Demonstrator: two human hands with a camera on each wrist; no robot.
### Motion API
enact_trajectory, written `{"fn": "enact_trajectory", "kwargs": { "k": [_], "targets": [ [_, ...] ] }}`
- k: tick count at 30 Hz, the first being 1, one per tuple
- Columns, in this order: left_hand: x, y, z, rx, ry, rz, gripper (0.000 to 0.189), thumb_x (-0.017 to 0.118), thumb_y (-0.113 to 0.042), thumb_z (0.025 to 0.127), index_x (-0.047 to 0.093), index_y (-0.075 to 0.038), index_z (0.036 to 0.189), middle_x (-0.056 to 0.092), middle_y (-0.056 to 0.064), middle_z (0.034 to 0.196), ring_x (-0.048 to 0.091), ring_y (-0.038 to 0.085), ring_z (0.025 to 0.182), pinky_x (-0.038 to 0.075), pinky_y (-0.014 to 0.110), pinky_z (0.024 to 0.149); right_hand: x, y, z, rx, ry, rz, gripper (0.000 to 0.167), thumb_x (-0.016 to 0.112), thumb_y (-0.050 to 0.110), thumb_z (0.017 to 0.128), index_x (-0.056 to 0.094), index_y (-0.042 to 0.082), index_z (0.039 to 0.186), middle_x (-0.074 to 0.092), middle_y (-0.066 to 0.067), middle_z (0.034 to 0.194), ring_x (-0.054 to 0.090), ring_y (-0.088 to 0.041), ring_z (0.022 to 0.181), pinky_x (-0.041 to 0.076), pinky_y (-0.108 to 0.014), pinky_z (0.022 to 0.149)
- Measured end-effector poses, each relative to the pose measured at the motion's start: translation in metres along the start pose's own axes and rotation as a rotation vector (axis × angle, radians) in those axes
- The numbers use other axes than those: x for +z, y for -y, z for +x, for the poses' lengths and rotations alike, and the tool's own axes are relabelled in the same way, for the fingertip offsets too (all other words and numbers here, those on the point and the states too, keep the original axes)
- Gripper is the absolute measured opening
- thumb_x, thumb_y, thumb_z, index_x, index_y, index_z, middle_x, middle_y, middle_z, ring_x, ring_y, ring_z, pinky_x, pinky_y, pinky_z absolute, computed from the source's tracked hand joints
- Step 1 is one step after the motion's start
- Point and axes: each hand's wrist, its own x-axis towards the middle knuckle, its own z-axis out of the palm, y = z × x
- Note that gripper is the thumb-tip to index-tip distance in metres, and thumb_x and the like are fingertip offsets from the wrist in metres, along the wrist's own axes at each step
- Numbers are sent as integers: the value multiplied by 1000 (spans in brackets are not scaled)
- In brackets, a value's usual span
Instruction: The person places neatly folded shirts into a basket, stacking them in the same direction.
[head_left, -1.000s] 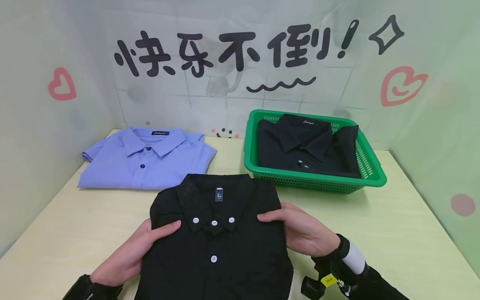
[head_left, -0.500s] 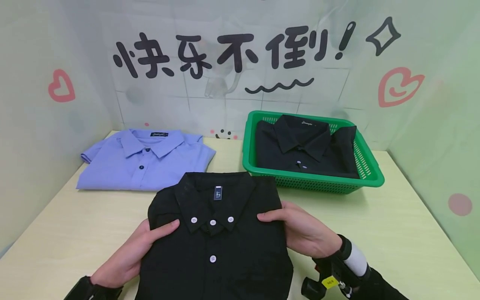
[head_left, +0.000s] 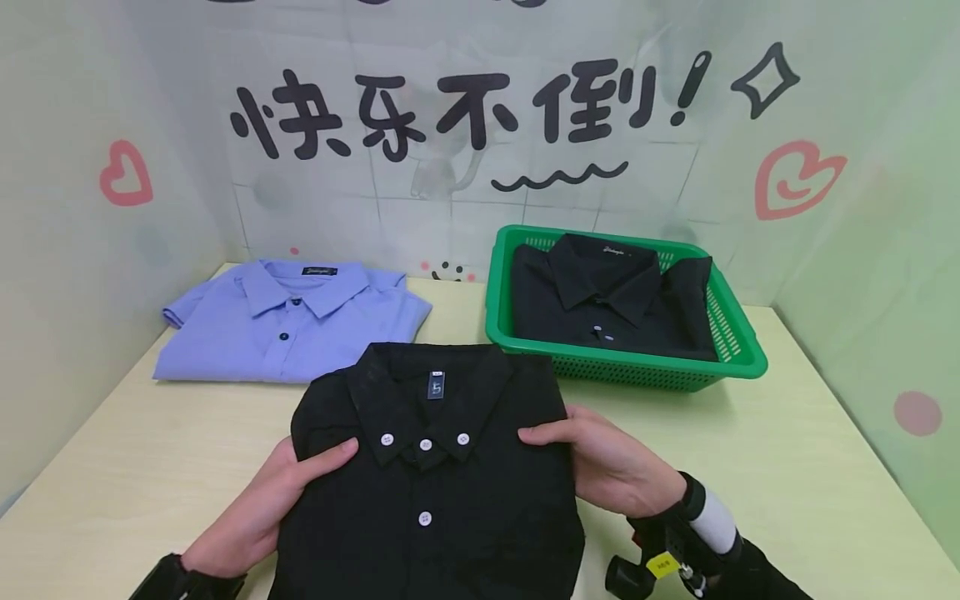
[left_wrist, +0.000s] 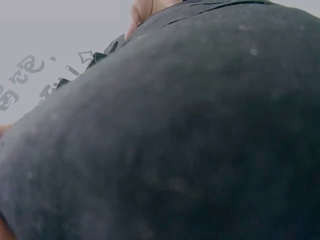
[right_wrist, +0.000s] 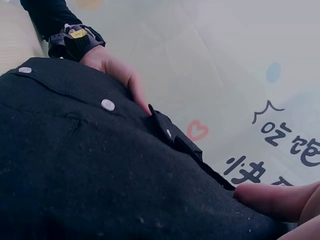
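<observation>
A folded black shirt [head_left: 480,517] with white buttons and a small collar label is held up at the front of the head view. My left hand [head_left: 281,504] grips its left side, thumb across the front below the shoulder. On the opposite side my right hand [head_left: 611,462] pinches it the same way, thumb on top. The fingers behind the cloth are hidden. In the left wrist view the black shirt [left_wrist: 175,135] fills most of the picture. The right wrist view shows the shirt front [right_wrist: 115,165] with both thumbs on it.
Behind it on the left, a folded light blue shirt [head_left: 300,325] lies on the pale table [head_left: 795,467]. A green basket [head_left: 622,367] at the back right holds another folded black shirt [head_left: 600,292]. Printed curtains [head_left: 480,200] enclose the back and sides.
Both hands keep the same hold on the black shirt. The background sits slightly lower in the head view than before; otherwise hardly anything has moved.
</observation>
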Motion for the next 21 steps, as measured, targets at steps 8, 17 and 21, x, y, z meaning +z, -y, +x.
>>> {"fn": "enact_trajectory", "kwargs": {
  "k": [8, 17, 21],
  "targets": [
    [9, -2, 0, 28, -27, -32, 47, 62, -25, 99, 43, -4, 136, 65, 14, 121, 64, 32, 107, 51, 45, 92, -11, 0, -2, -13, 3, 0, 35, 61, 4, 95, 52, 4, 129, 61, -11, 126, 60, -26, 112, 44, -42, 99],
    [28, -8, 8, 48, -40, -36, 56, 65, -26, 97, 38, -7, 142, 58, 15, 130, 60, 33, 113, 49, 45, 95, -26, 6, -14, -36, -18, -37, 30, 61, 6, 96, 56, 5, 125, 62, -9, 123, 60, -25, 111, 44, -41, 99],
    [35, -17, 13, 53, -34, 9, 57, 65, -28, 97, 38, -7, 143, 56, 14, 133, 59, 32, 114, 49, 44, 95, -32, 12, -19, -47, -41, -59, 31, 62, 7, 96, 55, 5, 126, 61, -9, 124, 59, -25, 113, 43, -41, 100]
  ]
}}
